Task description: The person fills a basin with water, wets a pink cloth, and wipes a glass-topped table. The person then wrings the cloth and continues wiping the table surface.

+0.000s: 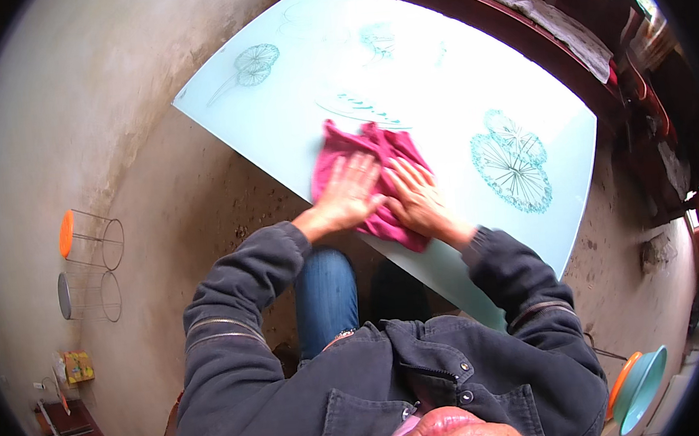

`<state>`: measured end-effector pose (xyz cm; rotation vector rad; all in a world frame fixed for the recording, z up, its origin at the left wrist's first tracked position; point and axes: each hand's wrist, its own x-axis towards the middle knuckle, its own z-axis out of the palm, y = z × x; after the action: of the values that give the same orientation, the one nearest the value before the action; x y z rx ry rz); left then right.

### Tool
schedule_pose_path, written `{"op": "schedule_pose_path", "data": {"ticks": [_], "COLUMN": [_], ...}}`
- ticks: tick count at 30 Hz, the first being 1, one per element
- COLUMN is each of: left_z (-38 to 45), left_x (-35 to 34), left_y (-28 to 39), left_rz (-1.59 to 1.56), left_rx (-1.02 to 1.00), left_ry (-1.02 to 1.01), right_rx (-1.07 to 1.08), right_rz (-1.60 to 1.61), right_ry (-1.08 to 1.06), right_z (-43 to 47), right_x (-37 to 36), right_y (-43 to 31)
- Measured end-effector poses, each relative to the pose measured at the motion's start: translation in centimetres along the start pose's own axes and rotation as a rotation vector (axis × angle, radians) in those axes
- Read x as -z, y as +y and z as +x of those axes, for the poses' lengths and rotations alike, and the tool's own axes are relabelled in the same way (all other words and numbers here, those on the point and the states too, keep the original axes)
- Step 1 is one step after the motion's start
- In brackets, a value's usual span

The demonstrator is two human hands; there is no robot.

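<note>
A pink cloth (344,142) lies spread and wrinkled on a pale glass-topped table (438,90), close to the edge nearest my body. My left hand (350,187) presses flat on the cloth's left part, fingers pointing away from me. Beside it my right hand (415,198) rests on the cloth's right part, its fingers slightly spread. The thumbs nearly meet in the middle. Neither palm can be seen. Part of the cloth hangs at the table's near edge. Printed plant patterns (513,164) decorate the glass.
A dark red wooden bench (493,13) with a light cover runs along the table's far side. Two round stools, one with an orange seat (66,233), stand by the left wall. A teal basin (644,389) sits at lower right. A patterned box (79,365) is at lower left.
</note>
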<state>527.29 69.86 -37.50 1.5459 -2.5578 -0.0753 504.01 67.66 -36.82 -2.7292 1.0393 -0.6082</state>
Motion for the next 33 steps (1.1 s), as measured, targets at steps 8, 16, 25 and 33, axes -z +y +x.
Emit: {"op": "schedule_pose_path", "data": {"ticks": [8,16,25,33], "left_z": [13.4,22.2,7.4,-0.5], "left_x": [-2.0,-3.8,0.0,-1.7], "left_y": [10.4,2.5,-15.0,-3.9], "left_rz": [-0.218,-0.093,0.050,0.144], "left_rx": [-0.306,0.106,0.474,0.199], "left_ry": [-0.004,0.191,0.231,0.120], "right_rx": [-0.426,-0.607,-0.103,0.053], "right_rz": [-0.247,-0.436,-0.089,0.007], "right_ry": [0.025,0.037,0.161,0.076], "right_z": [-9.5,7.7,19.9,5.2], "right_x": [6.1,0.3,-8.2,-2.5], "right_y": [11.6,20.0,3.6,-0.5]}}
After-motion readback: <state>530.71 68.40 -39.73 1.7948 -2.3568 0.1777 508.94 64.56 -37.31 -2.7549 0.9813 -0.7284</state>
